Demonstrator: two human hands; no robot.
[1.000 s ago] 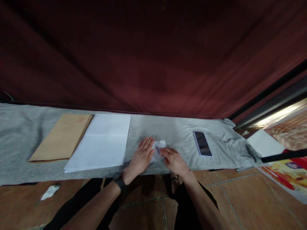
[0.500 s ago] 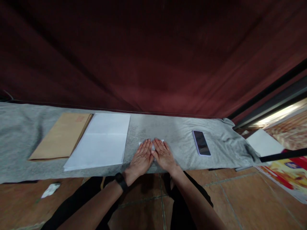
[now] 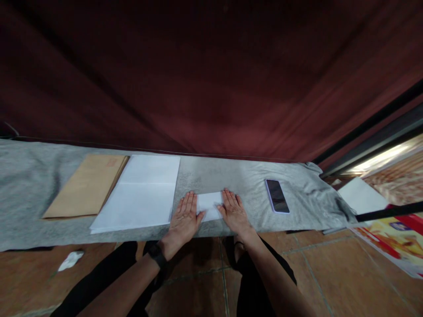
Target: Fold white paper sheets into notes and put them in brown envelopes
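A small folded piece of white paper [image 3: 209, 203] lies flat on the grey cloth [image 3: 214, 172] in front of me. My left hand [image 3: 185, 216] rests palm down over its left end, fingers stretched out and thumb on the paper's lower left part. On the right end lies my right hand [image 3: 234, 212], also flat, with its thumb reaching in over the paper. Both hands are open; they cover the two ends of the paper, while its middle shows between them.
Left of my hands lies a stack of white paper sheets [image 3: 145, 198] with a crease across, beside brown envelopes [image 3: 86, 187]. A phone [image 3: 277, 196] lies to the right. A dark red curtain [image 3: 211, 97] hangs behind. On the tiled floor is a crumpled white tissue [image 3: 70, 260].
My hands have moved apart, the left one leftward and the right one rightward. More of the folded paper now shows between them.
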